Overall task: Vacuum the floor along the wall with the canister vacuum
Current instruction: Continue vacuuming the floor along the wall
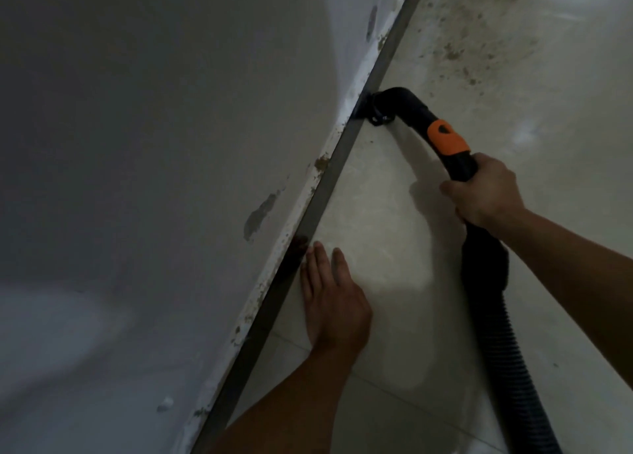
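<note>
A black vacuum wand with an orange collar [445, 137] runs from my right hand [483, 190] up to its nozzle [371, 109], which sits on the pale tiled floor [383, 234] against the dark skirting strip [318, 200] at the foot of the grey wall [164, 128]. My right hand grips the wand just below the orange collar. A black ribbed hose [513, 368] trails from that hand to the lower right. My left hand [330, 296] lies flat on the floor beside the skirting, fingers straight. The canister is out of view.
Brown dirt specks [459, 39] cover the floor at the upper right, beyond the nozzle. The wall's lower edge shows chipped paint and stains [260, 214]. A tile joint [394, 392] crosses the floor near my left forearm.
</note>
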`<state>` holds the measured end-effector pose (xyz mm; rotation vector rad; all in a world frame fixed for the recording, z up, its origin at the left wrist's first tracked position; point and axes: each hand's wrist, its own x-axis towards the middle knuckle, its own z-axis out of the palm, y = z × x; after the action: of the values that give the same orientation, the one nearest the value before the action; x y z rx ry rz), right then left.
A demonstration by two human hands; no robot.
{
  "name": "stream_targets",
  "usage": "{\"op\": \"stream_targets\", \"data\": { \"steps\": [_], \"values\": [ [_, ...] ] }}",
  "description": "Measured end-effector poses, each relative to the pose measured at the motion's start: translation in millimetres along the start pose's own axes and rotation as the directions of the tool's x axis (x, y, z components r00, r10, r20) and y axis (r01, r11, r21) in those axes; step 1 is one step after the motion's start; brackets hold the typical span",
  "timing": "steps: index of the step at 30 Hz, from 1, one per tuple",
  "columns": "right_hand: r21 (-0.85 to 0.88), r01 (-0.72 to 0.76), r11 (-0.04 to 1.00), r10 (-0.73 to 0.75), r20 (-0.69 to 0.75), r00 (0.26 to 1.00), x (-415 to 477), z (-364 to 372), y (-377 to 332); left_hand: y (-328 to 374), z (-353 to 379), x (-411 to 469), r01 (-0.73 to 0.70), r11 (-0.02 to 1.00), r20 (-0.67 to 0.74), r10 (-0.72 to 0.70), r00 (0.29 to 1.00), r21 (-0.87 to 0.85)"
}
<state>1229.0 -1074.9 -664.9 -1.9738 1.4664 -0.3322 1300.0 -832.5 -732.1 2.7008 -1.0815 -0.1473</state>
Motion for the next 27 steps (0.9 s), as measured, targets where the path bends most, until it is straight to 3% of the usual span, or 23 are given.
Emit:
{"op": "stream_targets", "data": {
  "steps": [9, 12, 17, 24, 27],
  "values": [
    [-0.067, 0.115, 0.991, -0.104, 0.15, 0.983, -98.6, -10.4, 24.3, -3.4, 5.4, -0.7, -0.035, 0.998, -0.08, 0.03, 0.996, -0.058],
    [0.059, 0.062, 0.996, -0.073, 0.21, 0.975, -126.5, -17.6, 31.5, -3.8, 4.7, -1.9, -0.022, 0.999, -0.061, 0.019, 0.998, -0.044],
    [0.381, -0.032, 0.924, -0.029, 0.152, 0.988, -136.4, -38.2, 22.5, -4.9, 8.1, -1.4, -0.01, 1.0, -0.026, 0.009, 1.0, -0.029],
    [0.401, 0.053, 0.915, -0.133, 0.174, 0.976, -149.1, -34.0, 1.1, -9.1, 11.4, -1.7, -0.046, 0.998, -0.015, 0.045, 0.999, -0.035],
    [0.333, 0.123, 0.935, -0.194, 0.189, 0.963, -159.5, -36.2, 2.7, -12.7, 11.2, -1.2, -0.077, 0.995, -0.013, 0.077, 0.997, -0.071]
  ]
}}
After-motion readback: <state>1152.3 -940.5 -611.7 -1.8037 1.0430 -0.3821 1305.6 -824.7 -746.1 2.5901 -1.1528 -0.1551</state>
